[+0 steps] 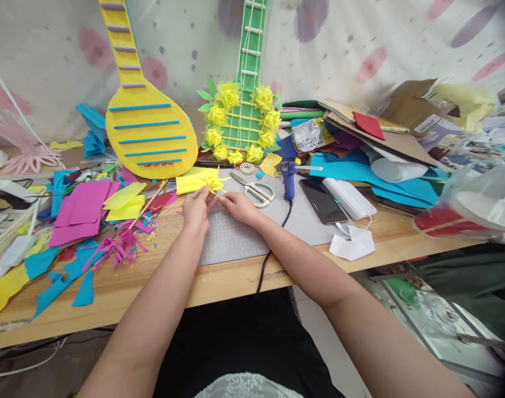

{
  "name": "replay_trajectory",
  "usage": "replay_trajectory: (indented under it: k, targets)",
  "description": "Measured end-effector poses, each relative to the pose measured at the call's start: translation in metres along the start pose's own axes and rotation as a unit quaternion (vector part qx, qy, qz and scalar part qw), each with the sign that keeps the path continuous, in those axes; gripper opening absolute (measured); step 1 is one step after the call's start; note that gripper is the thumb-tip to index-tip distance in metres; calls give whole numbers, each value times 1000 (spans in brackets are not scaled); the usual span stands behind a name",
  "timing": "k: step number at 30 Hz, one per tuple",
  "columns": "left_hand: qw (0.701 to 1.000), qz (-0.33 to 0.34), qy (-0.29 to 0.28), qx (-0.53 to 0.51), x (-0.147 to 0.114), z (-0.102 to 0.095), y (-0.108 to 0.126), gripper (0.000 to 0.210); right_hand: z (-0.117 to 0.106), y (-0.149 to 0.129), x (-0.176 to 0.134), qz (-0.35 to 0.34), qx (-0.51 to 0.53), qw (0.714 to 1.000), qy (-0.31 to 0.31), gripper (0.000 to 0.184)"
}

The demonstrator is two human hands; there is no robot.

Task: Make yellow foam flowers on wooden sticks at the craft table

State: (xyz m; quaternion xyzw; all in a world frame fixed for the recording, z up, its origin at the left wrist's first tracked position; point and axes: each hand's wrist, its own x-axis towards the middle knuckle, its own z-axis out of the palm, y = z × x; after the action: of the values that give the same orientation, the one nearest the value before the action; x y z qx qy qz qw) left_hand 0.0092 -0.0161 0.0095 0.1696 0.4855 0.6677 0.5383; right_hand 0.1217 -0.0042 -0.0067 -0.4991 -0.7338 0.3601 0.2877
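A yellow paper flower (213, 181) with narrow, pointed petals is held low above the grey cutting mat (225, 243). My left hand (195, 211) is closed around its base, fingertips just under the petals. From the right, my right hand (238, 208) pinches the thin stem below the flower; the fingertips partly hide it. Flat yellow paper (188, 182) lies just behind the left hand. Beyond the right hand rest white-handled scissors (258, 193) and a blue glue gun (289, 179) standing on the mat.
Behind stand a yellow paper guitar (151, 124) and a green one (240, 124) ringed with yellow flowers. Paper scraps and magenta sheets (80, 213) cover the left side. To the right are a phone (324, 200), a white power bank (349, 198) and blue paper (405, 188). A black cord (266, 265) crosses the table edge.
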Motion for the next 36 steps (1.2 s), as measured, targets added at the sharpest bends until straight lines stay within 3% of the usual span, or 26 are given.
replay_trajectory:
  k: [9, 15, 22, 36]
  targets:
    - [1000, -11, 19, -13, 4, -1, 1, 6, 2, -2, -3, -9, 27, 1000, -13, 31]
    - [999, -14, 20, -29, 5, -2, 1, 6, 3, -1, -6, -14, 45, 998, 48, 24]
    - [999, 10, 9, -32, -2, 1, 4, 5, 3, -5, -6, -18, 0, 997, 74, 23]
    - [999, 20, 36, -21, 3, 1, 0, 7, 2, -11, -7, -20, -103, 994, 24, 28]
